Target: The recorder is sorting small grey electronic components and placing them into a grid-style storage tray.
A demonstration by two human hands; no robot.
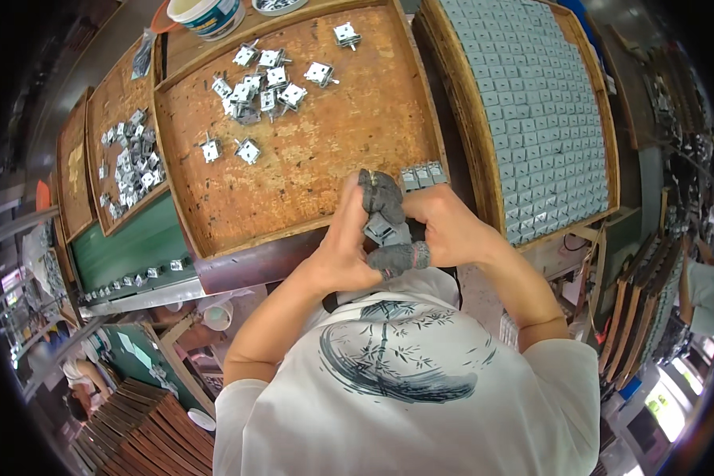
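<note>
Curling our left hand [343,244] and right hand [452,226] toward each other near the frame's centre, we grip a small grey metal part [381,228] between dark-covered fingers [382,197].

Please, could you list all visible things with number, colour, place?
Held piece: one, grey, centre
Middle tray: one, brown, centre
Loose pieces: over a dozen, silver, on it
Corner pieces: about three, grey, on it
Right tray: one, brown, upper right
Rowed pieces: very many, grey, inside
Left trays: two, brown, upper left
Piled pieces: many, silver, inside one
Table: one, green, left
Edge pieces: several, silver, along it
Bucket: one, white and blue, top
Dish: one, white, top
Tray stacks: two, brown, lower left and right
Other people: two or more, blurred, sides
Shirt: one, white, bottom centre
Left grip: one, partly grey-covered, on held piece
Right grip: one, partly grey-covered, on held piece
</note>
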